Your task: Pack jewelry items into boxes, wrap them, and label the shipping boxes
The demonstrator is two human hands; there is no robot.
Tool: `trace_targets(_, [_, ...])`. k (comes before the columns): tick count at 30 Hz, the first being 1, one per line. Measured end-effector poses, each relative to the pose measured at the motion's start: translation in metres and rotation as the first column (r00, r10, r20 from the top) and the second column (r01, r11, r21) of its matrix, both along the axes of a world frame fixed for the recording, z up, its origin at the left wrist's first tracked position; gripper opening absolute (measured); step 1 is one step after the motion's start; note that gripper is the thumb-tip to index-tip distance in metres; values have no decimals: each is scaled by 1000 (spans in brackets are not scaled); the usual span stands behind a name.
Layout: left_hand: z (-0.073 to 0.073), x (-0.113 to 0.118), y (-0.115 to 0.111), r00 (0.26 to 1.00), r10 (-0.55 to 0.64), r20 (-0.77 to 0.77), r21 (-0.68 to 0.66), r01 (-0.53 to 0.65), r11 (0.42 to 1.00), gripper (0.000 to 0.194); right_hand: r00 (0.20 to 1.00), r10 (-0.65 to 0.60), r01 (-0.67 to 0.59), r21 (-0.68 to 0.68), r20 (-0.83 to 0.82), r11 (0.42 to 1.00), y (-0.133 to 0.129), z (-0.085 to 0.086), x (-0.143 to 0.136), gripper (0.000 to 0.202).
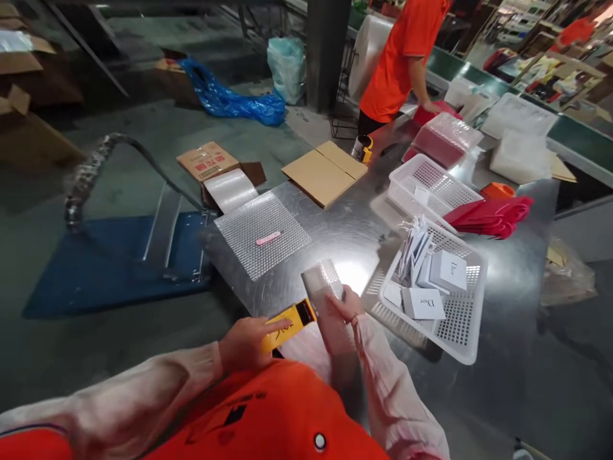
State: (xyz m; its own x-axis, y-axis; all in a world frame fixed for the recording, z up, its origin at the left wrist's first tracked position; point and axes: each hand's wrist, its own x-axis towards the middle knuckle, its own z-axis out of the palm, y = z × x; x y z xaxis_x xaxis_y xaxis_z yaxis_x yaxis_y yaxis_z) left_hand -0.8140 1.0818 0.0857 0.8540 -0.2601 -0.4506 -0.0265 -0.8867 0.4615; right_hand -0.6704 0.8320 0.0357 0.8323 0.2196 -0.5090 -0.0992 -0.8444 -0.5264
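Bubble-wrapped package (pixel 332 329) at near edge of table (pixel 335 230); right hand (pixel 349 303) grip pinching its side. Left hand (pixel 246 342) grip clasping yellow tape dispenser (pixel 286 327). Package judged light, cushioned, slippery; hold flat sides, avoid crushing.

A dark pillar (pixel 328 57) is rising from the grey floor (pixel 143 134) — light is glaring off the metal table (pixel 342 217), a green counter (pixel 577 142) stretching beyond.

The top edge cuts off a co-worker (pixel 396 73); the left hand (pixel 246 343) partly hides a yellow tool (pixel 278 339).
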Motion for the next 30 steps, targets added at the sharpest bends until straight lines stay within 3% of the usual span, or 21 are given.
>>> trace_targets(3, [10,18,-2,991,-109,-72,110,116,987,67,1000,24,-24,-116,0,993,7,11,-3,53])
trace_targets(9, [21,60,-33,959,-245,-142,172,268,948,58,993,116,-117,-180,-17,977,37,23,-16,64])
trace_targets(16, [3,59,-49,984,-153,-95,193,169,967,54,993,114,-103,-217,39,971,43,26,-16,54])
trace_targets(22, [8,61,-59,976,-204,-83,153,214,965,54,998,-57,62,-206,30,977,29,39,-20,52])
trace_targets(24, [11,63,-58,974,-206,-92,159,218,963,47,989,-140,144,-115,46,983,15,58,-14,49])
trace_targets(26, [14,67,-52,973,-207,-101,190,224,956,39,961,-240,228,103,134,968,-3,87,2,49])
trace_targets(28, [14,76,-45,973,-218,-71,231,229,946,38,905,-334,220,383,263,897,-20,122,22,52])
trace_targets(30, [13,89,-44,983,-184,19,233,175,957,48,877,-386,156,590,286,792,-32,154,36,55])
